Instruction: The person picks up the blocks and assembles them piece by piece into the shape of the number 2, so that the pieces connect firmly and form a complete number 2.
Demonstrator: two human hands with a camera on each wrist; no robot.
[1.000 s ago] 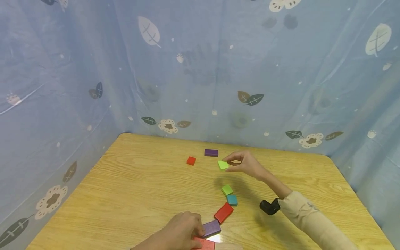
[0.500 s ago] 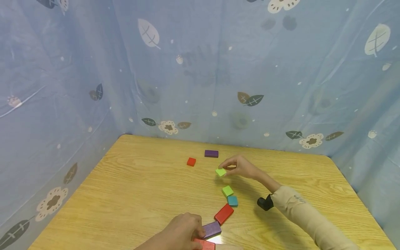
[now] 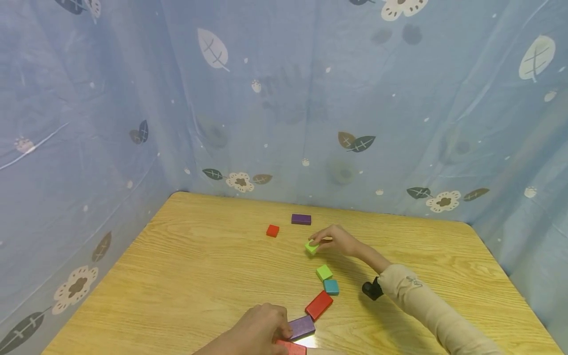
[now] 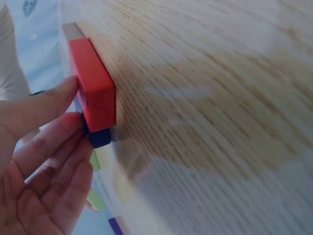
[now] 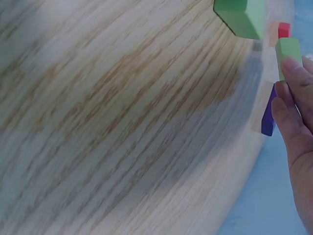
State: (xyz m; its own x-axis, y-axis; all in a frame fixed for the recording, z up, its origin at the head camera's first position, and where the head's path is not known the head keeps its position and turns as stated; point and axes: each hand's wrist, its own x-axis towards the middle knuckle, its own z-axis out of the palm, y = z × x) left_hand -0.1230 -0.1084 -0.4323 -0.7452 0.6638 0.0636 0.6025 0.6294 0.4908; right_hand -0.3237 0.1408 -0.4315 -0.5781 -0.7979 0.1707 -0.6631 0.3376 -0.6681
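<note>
The right hand (image 3: 338,240) pinches a light green block (image 3: 311,248) between thumb and fingertips, over the middle of the table (image 3: 199,266); whether the block touches the wood I cannot tell. The left hand (image 3: 259,328), at the near edge of the view, has its thumb on the near red block (image 3: 292,348) and its fingers at the left end of a purple block (image 3: 302,328); whether it grips either one firmly I cannot tell. From that purple block a line of blocks leads to the far side: a longer red block (image 3: 318,305), a teal block (image 3: 331,287) and a second green block (image 3: 324,272), each touching or just beside the next. The second green block lies nearer than the pinched one and slightly to its right. Farther off, a small red block (image 3: 272,230) lies to the left and a dark purple block (image 3: 301,219) near the far edge. A black device (image 3: 372,289) sits at the right wrist, beside a beige sleeve (image 3: 426,305). Beyond the table hangs a blue curtain (image 3: 284,113) with leaves and flowers.
</note>
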